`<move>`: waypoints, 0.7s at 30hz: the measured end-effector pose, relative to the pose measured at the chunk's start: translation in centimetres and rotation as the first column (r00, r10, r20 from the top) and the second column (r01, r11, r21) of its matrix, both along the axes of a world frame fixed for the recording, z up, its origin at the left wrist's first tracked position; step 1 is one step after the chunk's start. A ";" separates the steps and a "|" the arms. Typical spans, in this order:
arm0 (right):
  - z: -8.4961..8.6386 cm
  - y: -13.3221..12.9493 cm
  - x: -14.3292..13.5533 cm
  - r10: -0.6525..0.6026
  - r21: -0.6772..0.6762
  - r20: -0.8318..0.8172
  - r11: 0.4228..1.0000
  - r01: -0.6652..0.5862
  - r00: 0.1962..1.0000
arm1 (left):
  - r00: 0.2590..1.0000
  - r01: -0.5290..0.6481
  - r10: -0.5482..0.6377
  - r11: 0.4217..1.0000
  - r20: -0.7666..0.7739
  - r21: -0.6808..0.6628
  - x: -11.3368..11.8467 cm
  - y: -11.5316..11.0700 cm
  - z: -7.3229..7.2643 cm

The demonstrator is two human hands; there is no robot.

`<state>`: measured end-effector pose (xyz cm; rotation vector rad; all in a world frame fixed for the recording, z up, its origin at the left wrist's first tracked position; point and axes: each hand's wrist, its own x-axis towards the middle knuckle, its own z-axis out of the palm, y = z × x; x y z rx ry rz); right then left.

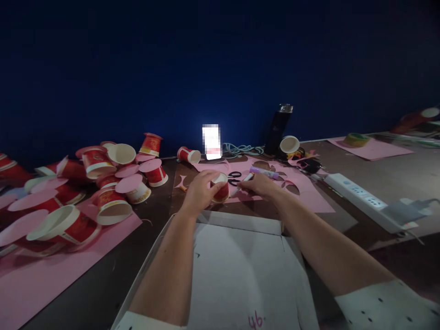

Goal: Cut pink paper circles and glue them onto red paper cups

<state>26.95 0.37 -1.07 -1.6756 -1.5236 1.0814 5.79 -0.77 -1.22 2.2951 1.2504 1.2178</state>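
Observation:
My left hand (202, 189) is wrapped round a red and white paper cup (221, 191), steadying it on the brown table beyond the box. A little to the right, my right hand (259, 184) grips a slim white pen-like stick (237, 191) that points toward the cup. Just past that hand's knuckles lies a purple and white tube (264, 173), perhaps a glue stick. Between the hands are scissors with black handles (234, 174). Beneath these things spreads a pink paper sheet (309, 190) with round holes cut from it.
An open white cardboard box (237, 270) stands closest to me. Red paper cups (98, 162), several with pink paper discs, crowd the left. A lit phone (212, 142), a dark bottle (279, 128) and a cup on its side (289, 144) stand behind; a power strip (360, 199) lies right.

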 end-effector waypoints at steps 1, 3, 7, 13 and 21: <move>0.1 0.1 -0.1 -0.008 -0.005 -0.018 1.000 0.007 1.000 | 1.000 -0.001 0.001 1.000 0.001 -0.001 0.0 0.0 0.0; 0.3 0.4 -0.3 -0.013 -0.007 -0.037 1.000 0.013 0.999 | 1.000 -0.002 0.002 1.000 0.003 0.001 0.0 0.0 0.0; 0.2 1.4 -0.2 -0.021 0.003 0.034 1.000 0.021 0.999 | 1.000 -0.003 0.003 1.000 -0.007 -0.005 0.0 0.0 0.1; 0.4 2.4 -0.6 0.005 0.009 0.115 1.000 -0.006 0.993 | 1.000 0.009 -0.009 1.000 0.003 -0.012 0.0 0.0 0.1; -0.2 4.6 -0.5 0.063 0.064 0.115 0.995 -0.071 0.991 | 1.000 -0.003 0.003 1.000 -0.018 -0.017 0.0 0.0 0.1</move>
